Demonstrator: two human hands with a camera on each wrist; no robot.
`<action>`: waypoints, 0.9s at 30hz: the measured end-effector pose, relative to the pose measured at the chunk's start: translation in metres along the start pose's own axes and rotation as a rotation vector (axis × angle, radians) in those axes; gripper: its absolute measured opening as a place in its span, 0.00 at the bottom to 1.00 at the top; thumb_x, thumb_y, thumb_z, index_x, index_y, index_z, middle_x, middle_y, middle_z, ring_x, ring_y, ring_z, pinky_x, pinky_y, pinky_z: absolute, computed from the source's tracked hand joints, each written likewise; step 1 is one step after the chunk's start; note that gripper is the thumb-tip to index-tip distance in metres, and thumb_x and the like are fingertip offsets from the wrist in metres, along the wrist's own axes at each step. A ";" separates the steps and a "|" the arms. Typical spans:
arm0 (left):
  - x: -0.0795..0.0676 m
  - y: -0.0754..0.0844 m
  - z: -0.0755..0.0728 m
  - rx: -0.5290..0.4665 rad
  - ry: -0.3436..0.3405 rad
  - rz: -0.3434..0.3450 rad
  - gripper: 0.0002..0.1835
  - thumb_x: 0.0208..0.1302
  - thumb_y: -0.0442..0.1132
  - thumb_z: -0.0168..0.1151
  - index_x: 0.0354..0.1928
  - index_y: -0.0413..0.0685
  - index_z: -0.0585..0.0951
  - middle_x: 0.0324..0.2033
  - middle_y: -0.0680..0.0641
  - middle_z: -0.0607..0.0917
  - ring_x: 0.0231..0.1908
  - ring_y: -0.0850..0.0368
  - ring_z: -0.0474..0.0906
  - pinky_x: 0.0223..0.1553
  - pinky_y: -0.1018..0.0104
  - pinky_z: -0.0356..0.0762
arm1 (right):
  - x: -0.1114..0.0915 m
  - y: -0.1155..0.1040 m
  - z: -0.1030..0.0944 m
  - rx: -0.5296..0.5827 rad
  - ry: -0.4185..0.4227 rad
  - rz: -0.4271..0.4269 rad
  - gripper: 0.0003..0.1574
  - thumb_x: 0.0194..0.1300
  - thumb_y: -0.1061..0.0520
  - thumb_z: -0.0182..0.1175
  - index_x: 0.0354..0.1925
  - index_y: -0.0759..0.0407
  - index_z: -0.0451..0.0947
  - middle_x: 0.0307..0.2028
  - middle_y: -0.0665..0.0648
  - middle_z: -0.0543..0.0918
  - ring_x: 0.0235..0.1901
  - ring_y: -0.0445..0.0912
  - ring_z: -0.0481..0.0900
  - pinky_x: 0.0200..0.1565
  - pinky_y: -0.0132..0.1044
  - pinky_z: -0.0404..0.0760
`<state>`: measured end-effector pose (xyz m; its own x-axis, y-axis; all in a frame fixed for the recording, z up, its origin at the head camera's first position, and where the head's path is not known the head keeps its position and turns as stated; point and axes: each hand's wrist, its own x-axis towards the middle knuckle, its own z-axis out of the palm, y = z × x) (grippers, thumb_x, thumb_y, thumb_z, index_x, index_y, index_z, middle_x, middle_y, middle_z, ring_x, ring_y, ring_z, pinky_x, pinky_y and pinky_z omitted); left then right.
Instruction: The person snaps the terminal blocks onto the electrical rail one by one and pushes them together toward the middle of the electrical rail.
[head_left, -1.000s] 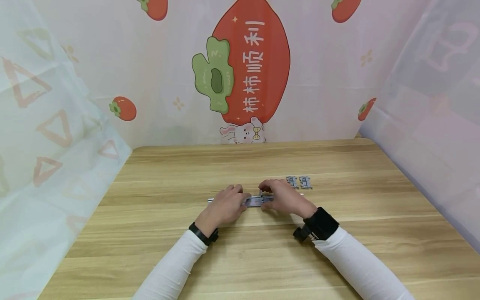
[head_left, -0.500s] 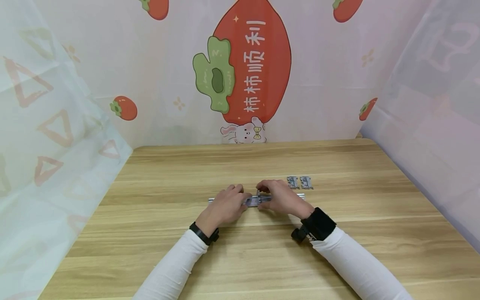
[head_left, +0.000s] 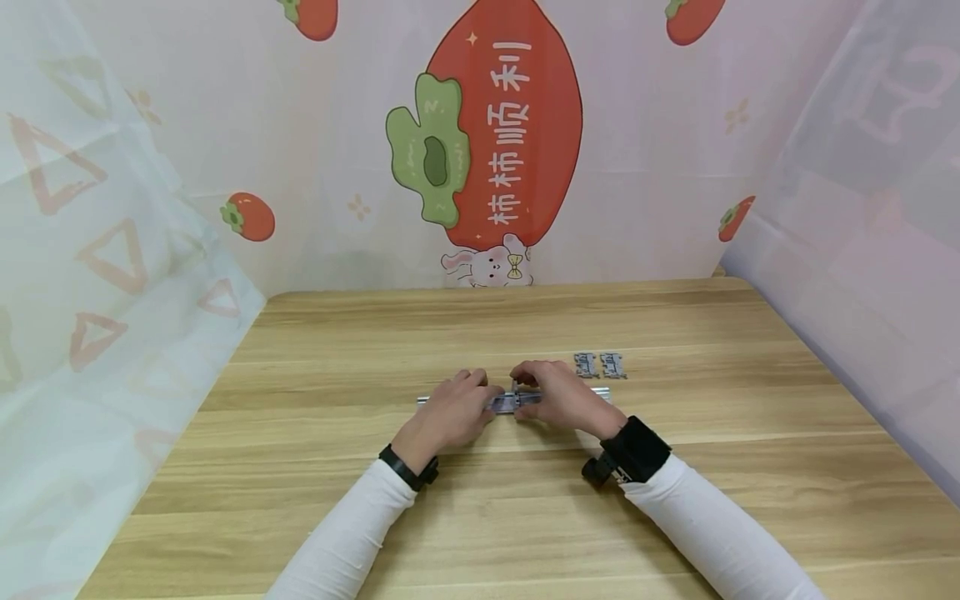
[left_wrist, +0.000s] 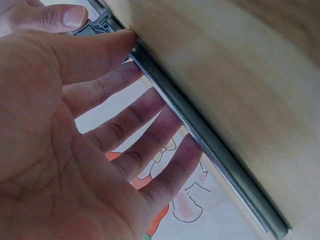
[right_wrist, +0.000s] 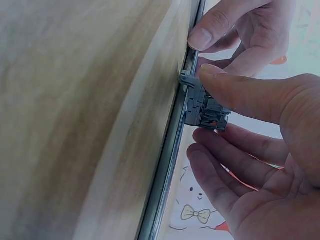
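A metal DIN rail (head_left: 505, 404) lies crosswise on the table in the head view. My left hand (head_left: 450, 407) holds it down, thumb on the near edge and fingertips along the far edge, as the left wrist view shows. A thin grey terminal block (right_wrist: 204, 107) stands upright on the rail, to the right of that hand. My right hand (head_left: 564, 397) pinches this block between thumb and fingers. In the left wrist view, the terminal block (left_wrist: 95, 26) is partly covered by both hands.
Two more grey terminal blocks (head_left: 586, 365) lie flat side by side on the wooden table (head_left: 480, 517), behind my right hand. A printed curtain (head_left: 322, 167) hangs at the table's back edge, and further sheets flank both sides.
My right hand has shifted slightly left along the rail with the terminal block, baring more of the rail's right end. My left hand has stayed in place on the rail.
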<state>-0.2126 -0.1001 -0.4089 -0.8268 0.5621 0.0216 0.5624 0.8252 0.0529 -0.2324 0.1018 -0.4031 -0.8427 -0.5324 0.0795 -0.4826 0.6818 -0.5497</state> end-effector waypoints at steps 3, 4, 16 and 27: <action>0.000 0.000 0.001 -0.002 0.000 -0.003 0.19 0.64 0.48 0.55 0.57 0.57 0.76 0.44 0.52 0.72 0.42 0.55 0.67 0.37 0.62 0.69 | 0.000 0.000 -0.001 0.007 -0.012 -0.005 0.38 0.48 0.52 0.70 0.57 0.58 0.71 0.50 0.54 0.77 0.48 0.44 0.75 0.46 0.35 0.71; 0.000 0.000 0.001 -0.001 -0.001 -0.003 0.19 0.64 0.48 0.55 0.57 0.57 0.76 0.44 0.52 0.72 0.42 0.55 0.67 0.37 0.62 0.69 | -0.001 0.000 -0.001 0.010 -0.014 -0.010 0.38 0.48 0.52 0.70 0.57 0.58 0.70 0.50 0.54 0.77 0.48 0.45 0.75 0.46 0.35 0.71; 0.000 0.000 0.002 0.000 -0.003 -0.003 0.20 0.64 0.48 0.54 0.58 0.57 0.75 0.46 0.52 0.72 0.43 0.56 0.67 0.38 0.62 0.69 | -0.006 0.023 -0.035 -0.037 -0.009 -0.052 0.35 0.51 0.50 0.68 0.56 0.60 0.72 0.52 0.58 0.76 0.51 0.53 0.73 0.49 0.43 0.70; 0.000 0.001 0.001 -0.013 0.002 -0.012 0.20 0.65 0.48 0.54 0.58 0.56 0.75 0.47 0.51 0.73 0.45 0.56 0.68 0.39 0.62 0.69 | -0.022 0.067 -0.075 -0.202 0.026 0.098 0.31 0.57 0.55 0.62 0.57 0.64 0.69 0.54 0.63 0.74 0.54 0.59 0.70 0.52 0.50 0.67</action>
<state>-0.2116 -0.0995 -0.4094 -0.8338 0.5516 0.0232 0.5518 0.8313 0.0663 -0.2644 0.1968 -0.3794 -0.8926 -0.4472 0.0572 -0.4339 0.8176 -0.3784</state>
